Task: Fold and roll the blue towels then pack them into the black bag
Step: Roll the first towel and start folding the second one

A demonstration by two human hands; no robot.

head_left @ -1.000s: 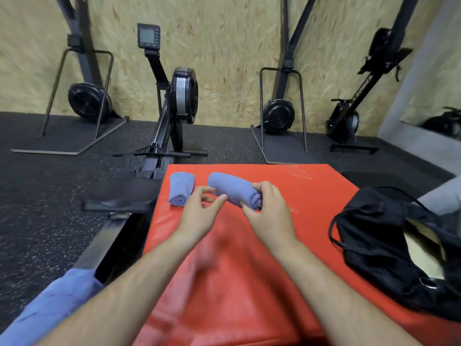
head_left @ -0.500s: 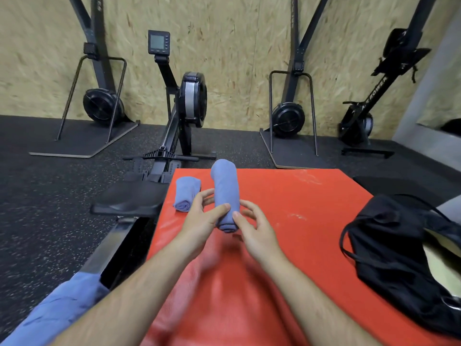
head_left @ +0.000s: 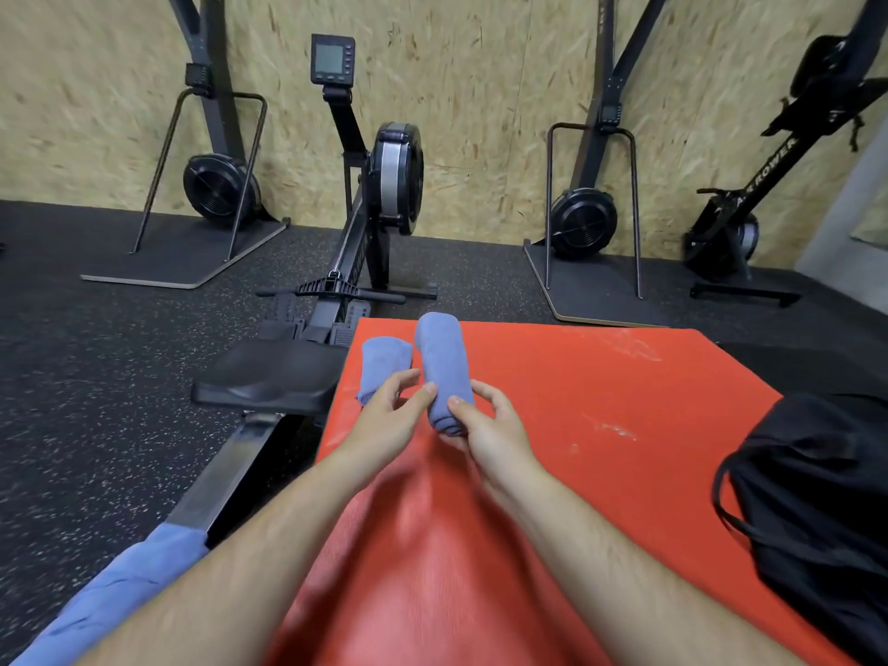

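Head view: my right hand (head_left: 490,435) grips the near end of the rolled towel (head_left: 442,362), which points away from me over the red mat (head_left: 600,401). My left hand (head_left: 384,420) is relaxed, thumb touching the roll. A second roll (head_left: 384,362) lies just beside it on the left, and the black bag (head_left: 817,497) sits at the mat's right edge.

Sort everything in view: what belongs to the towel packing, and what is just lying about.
Job: held rolled towel; right hand gripping it; second rolled towel beside it; black bag; red mat as work surface.
Lying about: rowing machine; its seat; left wall machine; middle wall machine; upended rower.
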